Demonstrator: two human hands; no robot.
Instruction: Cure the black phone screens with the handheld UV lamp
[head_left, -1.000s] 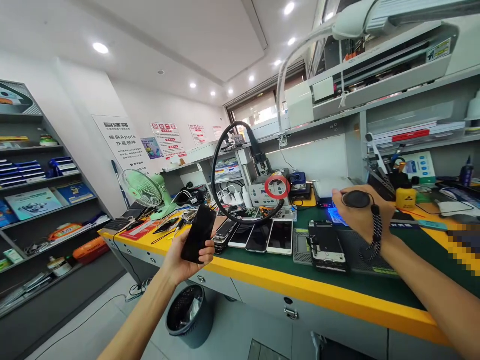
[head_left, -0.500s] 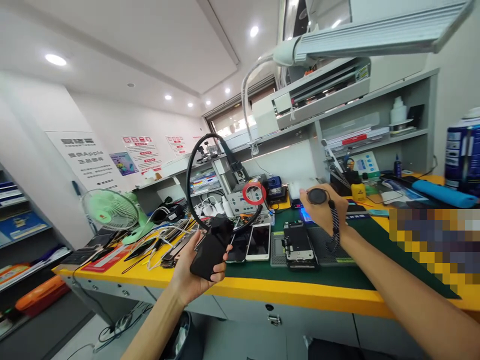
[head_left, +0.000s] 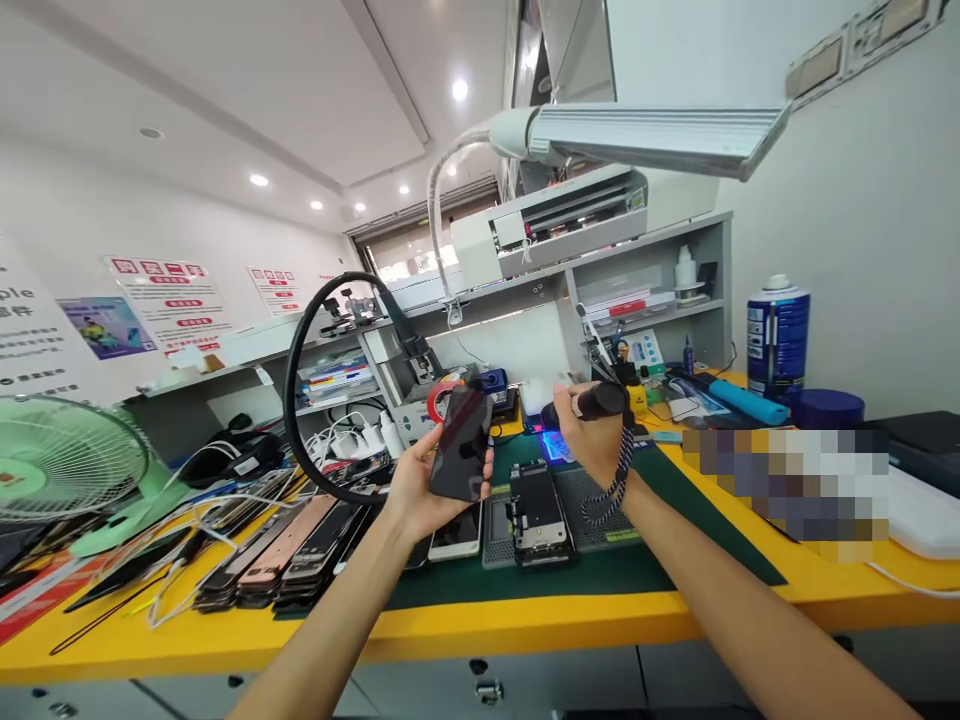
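A dark smartphone (head_left: 460,445) with a glossy face is gripped in my left hand (head_left: 420,490), raised over the mat and tilted. My right hand (head_left: 596,440) is wrapped round a black flashlight (head_left: 600,400), and a braided wrist strap (head_left: 624,465) hangs from its end. Blue-violet light glows on a spot (head_left: 556,447) just below the flashlight's front. Between the hands, an opened phone (head_left: 538,515) with bare inner parts lies on a grey work pad (head_left: 499,545). Partly hidden below my left hand is a white-framed phone (head_left: 456,540).
Stacked phone parts (head_left: 277,555) and white cables crowd the left of the yellow bench (head_left: 525,620), near a green fan (head_left: 67,465). A black hose (head_left: 292,380) arches behind my left hand. At the right stand a blue spray can (head_left: 777,340) and a blue roll (head_left: 746,400).
The view has swung right. My left hand has raised and turned the smartphone, so its glossy face shows. The flashlight has tipped from end-on to more side-on, still in my right hand.
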